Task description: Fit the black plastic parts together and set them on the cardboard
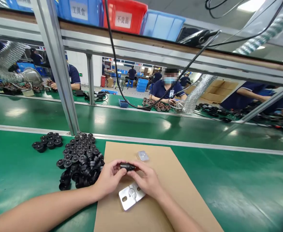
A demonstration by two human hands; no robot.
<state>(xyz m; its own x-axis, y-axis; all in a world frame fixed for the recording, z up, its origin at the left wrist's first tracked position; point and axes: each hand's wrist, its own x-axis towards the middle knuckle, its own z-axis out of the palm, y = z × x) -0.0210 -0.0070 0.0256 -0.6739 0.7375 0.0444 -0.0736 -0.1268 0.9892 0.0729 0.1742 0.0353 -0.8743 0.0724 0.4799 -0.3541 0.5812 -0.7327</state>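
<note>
My left hand and my right hand meet over a brown cardboard sheet. Together they pinch a small black cylindrical part between their fingertips, each gripping one end. Just below my hands lies a flat silver metal plate with holes. A smaller silver piece rests on the cardboard beyond my hands. A pile of several similar black parts lies on the green table beside my left hand.
A smaller cluster of black parts sits farther left. A slanted metal post rises behind the pile. A green conveyor belt runs across behind the table. Other people work on its far side. Bins stand on the shelf overhead.
</note>
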